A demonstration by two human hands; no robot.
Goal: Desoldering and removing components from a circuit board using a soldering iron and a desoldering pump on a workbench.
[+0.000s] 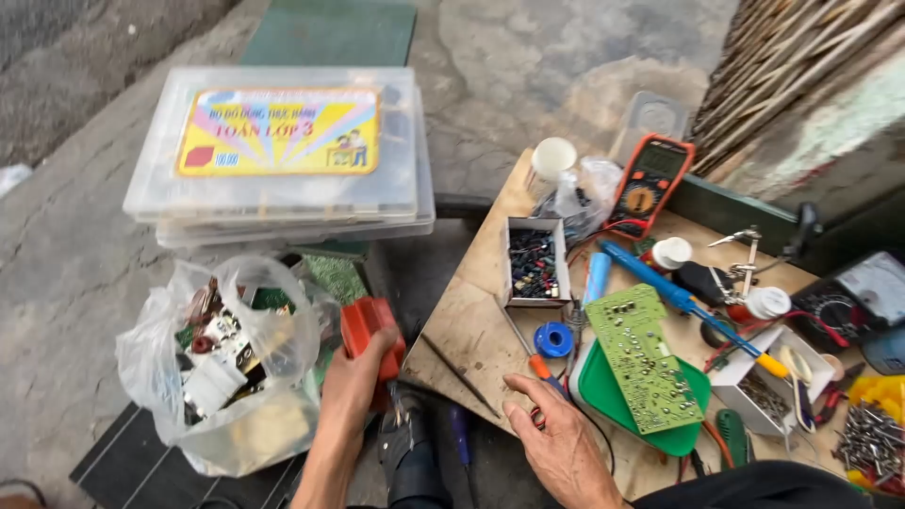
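My left hand (356,382) is closed around a red blocky tool (370,328), held low beside the wooden table (471,325), just right of a clear plastic bag of electronic scrap (226,368). With its fingers spread, my right hand (558,435) lies flat on the table's near edge and holds nothing. Its fingertips are next to an orange-handled screwdriver (539,366) and a blue solder spool (553,339). Right of that hand, a green circuit board (641,358) rests on a green plastic tray (603,388).
The table also carries a small box of components (533,264), an orange multimeter (650,179), a blue soldering iron (660,283), a white box of screws (764,386) and loose screws (867,438). Stacked clear cases with a yellow label (283,151) sit on the ground at left.
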